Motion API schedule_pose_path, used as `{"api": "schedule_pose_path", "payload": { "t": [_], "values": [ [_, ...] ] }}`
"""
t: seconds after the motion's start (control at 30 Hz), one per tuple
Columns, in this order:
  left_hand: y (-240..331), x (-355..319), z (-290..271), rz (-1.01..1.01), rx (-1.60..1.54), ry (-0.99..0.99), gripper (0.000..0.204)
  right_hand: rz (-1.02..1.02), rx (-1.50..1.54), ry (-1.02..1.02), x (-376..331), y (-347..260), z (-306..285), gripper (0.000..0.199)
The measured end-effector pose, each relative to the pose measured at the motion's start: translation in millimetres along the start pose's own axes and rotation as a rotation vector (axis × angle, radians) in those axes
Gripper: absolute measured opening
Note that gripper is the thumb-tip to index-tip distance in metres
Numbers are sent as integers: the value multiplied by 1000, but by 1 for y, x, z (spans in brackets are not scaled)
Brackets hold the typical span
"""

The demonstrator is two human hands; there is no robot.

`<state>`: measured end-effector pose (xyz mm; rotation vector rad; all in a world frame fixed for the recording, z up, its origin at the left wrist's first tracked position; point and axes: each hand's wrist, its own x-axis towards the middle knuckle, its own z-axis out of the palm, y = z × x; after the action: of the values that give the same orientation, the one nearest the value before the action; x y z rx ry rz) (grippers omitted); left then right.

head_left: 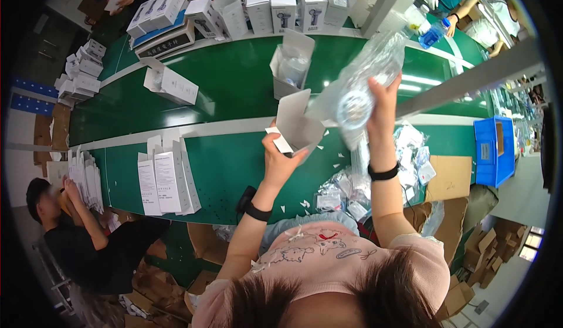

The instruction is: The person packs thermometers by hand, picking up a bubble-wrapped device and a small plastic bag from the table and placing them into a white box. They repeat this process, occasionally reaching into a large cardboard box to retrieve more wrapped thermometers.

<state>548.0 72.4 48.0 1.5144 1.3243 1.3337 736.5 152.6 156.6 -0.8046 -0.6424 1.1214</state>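
Note:
My left hand [280, 166] grips an open white carton [302, 127], tilted with its flaps raised. My right hand [384, 102], up and to the right of it, is closed around a transparent plastic bag [384, 55]. Inside the bag, near the carton's mouth, is a round-ended item [355, 111], blurred so its kind is unclear. Below this hand lies a heap of small bagged parts [346, 193]. Flattened white cartons [167, 175] stand in a stack left of my left hand. Beyond it, an open carton [290, 67] with a bagged item stands on the green surface.
Another open carton [171, 85] lies farther left. Several printed boxes [283, 11] line the far side. A grey metal post [463, 78] slants across the right, above a blue bin [494, 152]. A seated person [82, 234] works at the left; others are across the table.

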Motion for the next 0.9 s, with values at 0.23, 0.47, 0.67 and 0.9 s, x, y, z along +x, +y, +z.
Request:
{"api": "schedule_pose_path", "payload": {
  "t": [0.23,0.47,0.67,0.9],
  "values": [
    [12,-7,20,188,93,79,70,-687,-545,82,-73,70,12,74],
    [-7,-31,-5,50,67,156,75,-617,-1063,-396,-127,49,-45,32],
    [-21,-60,-5,75,-148,102,76,-288,-1769,-893,-189,70,-127,29],
    [25,-56,-23,296,145,-39,63,-286,-1547,-1066,-191,79,-143,30]
  ]
}}
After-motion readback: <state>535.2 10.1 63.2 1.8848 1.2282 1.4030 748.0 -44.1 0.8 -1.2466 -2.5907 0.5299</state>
